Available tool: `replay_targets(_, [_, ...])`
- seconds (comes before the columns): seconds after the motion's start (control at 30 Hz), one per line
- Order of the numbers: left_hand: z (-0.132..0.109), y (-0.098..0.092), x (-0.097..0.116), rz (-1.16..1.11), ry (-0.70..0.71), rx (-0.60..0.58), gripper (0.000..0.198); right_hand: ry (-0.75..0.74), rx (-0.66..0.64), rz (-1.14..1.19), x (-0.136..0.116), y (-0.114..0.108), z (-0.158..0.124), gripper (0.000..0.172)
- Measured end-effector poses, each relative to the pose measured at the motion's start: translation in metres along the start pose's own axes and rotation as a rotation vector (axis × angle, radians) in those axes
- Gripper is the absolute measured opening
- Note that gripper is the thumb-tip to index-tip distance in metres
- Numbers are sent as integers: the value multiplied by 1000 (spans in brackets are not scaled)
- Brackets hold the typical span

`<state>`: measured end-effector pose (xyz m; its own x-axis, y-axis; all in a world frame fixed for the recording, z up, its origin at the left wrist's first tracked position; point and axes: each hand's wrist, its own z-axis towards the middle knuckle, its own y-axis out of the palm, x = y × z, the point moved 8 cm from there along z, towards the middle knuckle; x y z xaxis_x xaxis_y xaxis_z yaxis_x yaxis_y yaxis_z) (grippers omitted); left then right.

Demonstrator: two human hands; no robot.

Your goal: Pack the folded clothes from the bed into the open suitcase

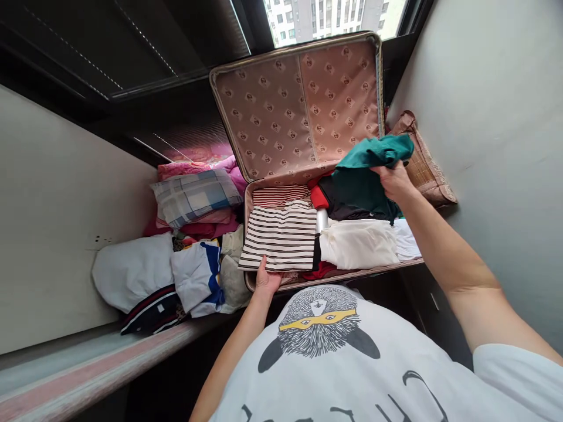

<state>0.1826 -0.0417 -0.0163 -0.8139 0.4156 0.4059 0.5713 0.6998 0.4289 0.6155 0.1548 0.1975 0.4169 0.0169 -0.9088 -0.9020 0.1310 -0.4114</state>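
Note:
An open suitcase [248, 220] with a pink printed lining holds folded clothes. My right hand [396, 180] is closed on a dark green garment [367, 157], lifting it above the right part of the case, its lower end hanging over black clothing [336, 199]. At the front left edge my left hand [267, 279] grips a folded black-and-white striped garment [281, 237], thumb on top and fingers mostly hidden beneath. Behind that lies a red-striped garment [281, 196]. White folded clothing [360, 243] fills the front right, with a red piece [319, 197] near the middle.
The suitcase lid [299, 105] leans back towards the window. Left of the case are a plaid folded cloth [197, 193], a white garment [134, 272] and a blue-and-white one [197, 278] on a ledge. A brown woven bundle [424, 161] stands against the right wall.

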Motion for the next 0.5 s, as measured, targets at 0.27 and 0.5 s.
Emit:
replay_targets(0.27, [2,3,0,-97,16,-149,51,-169,-523,-536,-59,272,-133,66])
replay_targets(0.5, [3,4,-5,-76,5,-191,64,-313,-967,-511,14,340,-190,88])
